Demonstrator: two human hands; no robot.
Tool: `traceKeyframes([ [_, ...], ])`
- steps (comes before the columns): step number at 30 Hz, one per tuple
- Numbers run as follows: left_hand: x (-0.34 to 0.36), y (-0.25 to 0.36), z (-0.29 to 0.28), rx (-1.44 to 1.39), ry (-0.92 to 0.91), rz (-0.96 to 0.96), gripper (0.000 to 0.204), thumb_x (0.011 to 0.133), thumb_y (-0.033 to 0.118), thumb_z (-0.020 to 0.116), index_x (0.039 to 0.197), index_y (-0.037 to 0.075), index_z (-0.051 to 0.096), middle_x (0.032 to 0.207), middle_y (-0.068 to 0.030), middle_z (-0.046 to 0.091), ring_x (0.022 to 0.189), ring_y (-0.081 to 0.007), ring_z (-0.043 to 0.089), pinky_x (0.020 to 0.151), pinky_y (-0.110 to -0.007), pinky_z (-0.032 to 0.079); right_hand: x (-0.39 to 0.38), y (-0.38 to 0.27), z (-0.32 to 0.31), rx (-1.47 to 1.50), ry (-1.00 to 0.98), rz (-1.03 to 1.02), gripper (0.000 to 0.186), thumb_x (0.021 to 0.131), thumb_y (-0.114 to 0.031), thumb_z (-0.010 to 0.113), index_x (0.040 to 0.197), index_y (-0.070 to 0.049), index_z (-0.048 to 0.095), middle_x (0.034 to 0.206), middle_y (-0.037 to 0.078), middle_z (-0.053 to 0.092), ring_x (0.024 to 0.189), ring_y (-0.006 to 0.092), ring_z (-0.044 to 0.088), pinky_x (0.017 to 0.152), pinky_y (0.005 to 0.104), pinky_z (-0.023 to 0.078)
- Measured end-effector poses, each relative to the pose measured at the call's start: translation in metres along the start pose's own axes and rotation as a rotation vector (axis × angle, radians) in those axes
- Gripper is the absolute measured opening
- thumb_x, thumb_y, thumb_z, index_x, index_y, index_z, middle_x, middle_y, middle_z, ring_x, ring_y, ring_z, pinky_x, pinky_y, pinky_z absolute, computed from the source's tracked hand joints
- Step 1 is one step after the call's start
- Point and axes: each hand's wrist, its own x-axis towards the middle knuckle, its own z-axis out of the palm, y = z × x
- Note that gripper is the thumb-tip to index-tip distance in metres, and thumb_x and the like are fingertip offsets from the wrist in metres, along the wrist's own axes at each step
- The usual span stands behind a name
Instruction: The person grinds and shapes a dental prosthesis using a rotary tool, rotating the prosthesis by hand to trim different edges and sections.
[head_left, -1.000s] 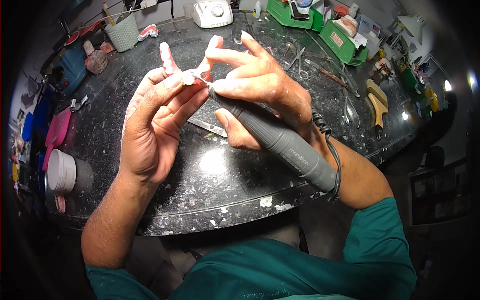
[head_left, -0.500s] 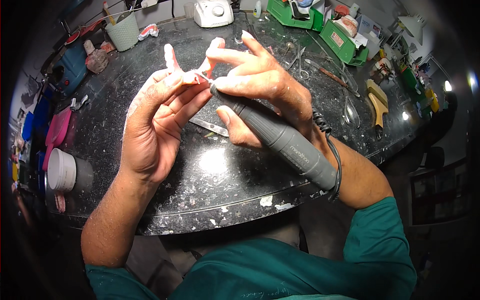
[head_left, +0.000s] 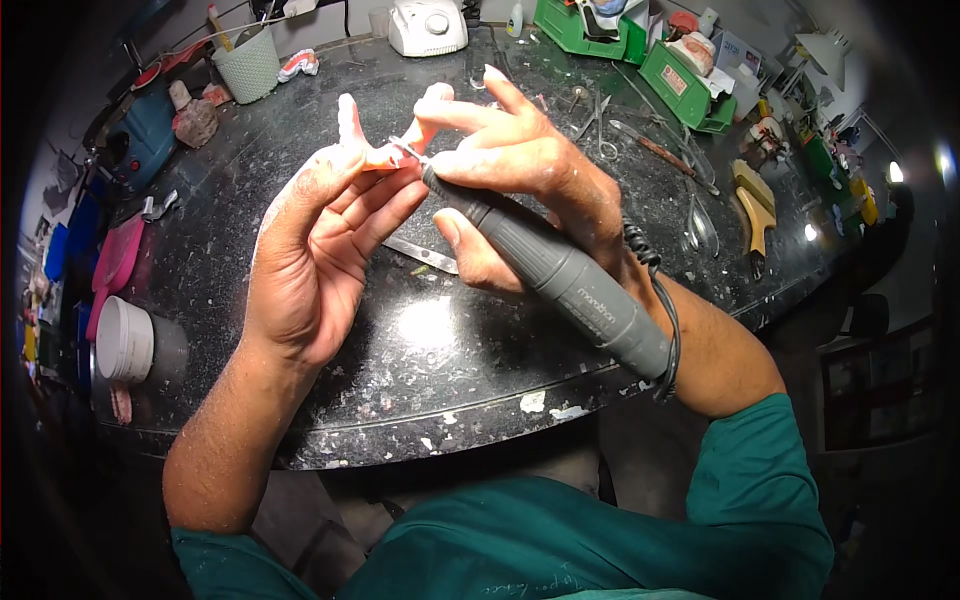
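Pinched between thumb and fingers of my left hand (head_left: 310, 250) is a pink, U-shaped denture (head_left: 350, 122), its two arms pointing away from me. My right hand (head_left: 545, 165) grips a dark grey rotary handpiece (head_left: 565, 275), thumb below it and index finger along its front. The handpiece's thin metal bit (head_left: 408, 149) meets the denture's near middle part, though the exact contact is too small to make out. My right fingertips reach over beside the denture's right arm. A coiled cable (head_left: 672, 340) runs from the handpiece's rear around my right wrist.
On the speckled black bench (head_left: 480, 380) lies a flat metal blade (head_left: 420, 254) below my hands. Scissors (head_left: 606, 128) and a wooden brush (head_left: 757, 212) lie right. Farther back stand a white control box (head_left: 427, 28), green bins (head_left: 682, 88) and a basket (head_left: 246, 66); a white tub (head_left: 124, 340) stands left.
The denture has shifted slightly right and toward me, turning a little in my left fingers. The bit sits farther over its middle; the handpiece has rolled slightly in my right hand.
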Motion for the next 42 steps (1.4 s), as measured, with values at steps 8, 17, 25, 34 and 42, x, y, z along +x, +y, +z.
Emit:
traceKeyframes([
  [8,-0.0007,-0.0013,-0.0025,-0.033,-0.010,-0.020,0.036,0.103,0.021,0.055,0.120,-0.010,0.059,0.121,-0.0230,0.065,0.120,-0.0311,0.063,0.110,-0.043,0.050,-0.0015,0.0039,-0.0037,0.019,-0.084,-0.066,0.056,0.065,0.008,0.080,0.116,-0.004,0.060,0.109,0.021,0.071,0.119,0.0370,0.065,0.113,0.0645,0.031],
  [17,-0.0012,-0.0017,-0.0019,-0.057,0.066,-0.027,0.036,0.103,0.022,0.055,0.121,-0.009,0.058,0.123,-0.0227,0.064,0.121,-0.0312,0.062,0.110,-0.044,0.050,-0.0007,0.0046,-0.0041,0.040,-0.089,-0.073,0.057,0.065,0.007,0.080,0.118,-0.004,0.059,0.108,0.022,0.071,0.118,0.0372,0.066,0.113,0.0646,0.031],
  [25,-0.0003,-0.0007,0.0015,-0.072,0.048,-0.037,0.033,0.102,0.021,0.057,0.116,-0.009,0.060,0.119,-0.0216,0.064,0.119,-0.0301,0.064,0.108,-0.044,0.052,-0.0007,0.0036,-0.0034,0.035,-0.087,-0.067,0.055,0.066,0.007,0.079,0.117,-0.004,0.059,0.108,0.021,0.071,0.118,0.0375,0.066,0.113,0.0649,0.031],
  [34,0.0015,0.0004,0.0038,-0.133,0.091,-0.071,0.038,0.101,0.020,0.061,0.125,-0.009,0.054,0.118,-0.0225,0.063,0.116,-0.0295,0.065,0.107,-0.041,0.054,-0.0016,0.0032,-0.0024,0.038,-0.089,-0.064,0.054,0.067,0.007,0.079,0.116,-0.004,0.059,0.108,0.022,0.071,0.119,0.0371,0.066,0.113,0.0648,0.031],
  [42,0.0021,-0.0008,0.0021,-0.133,0.073,-0.067,0.056,0.103,0.021,0.058,0.146,-0.008,0.037,0.119,-0.0226,0.063,0.115,-0.0295,0.066,0.105,-0.041,0.055,-0.0015,0.0054,-0.0044,0.043,-0.095,-0.070,0.055,0.068,0.006,0.079,0.117,-0.003,0.058,0.107,0.023,0.071,0.118,0.0375,0.066,0.113,0.0645,0.031],
])
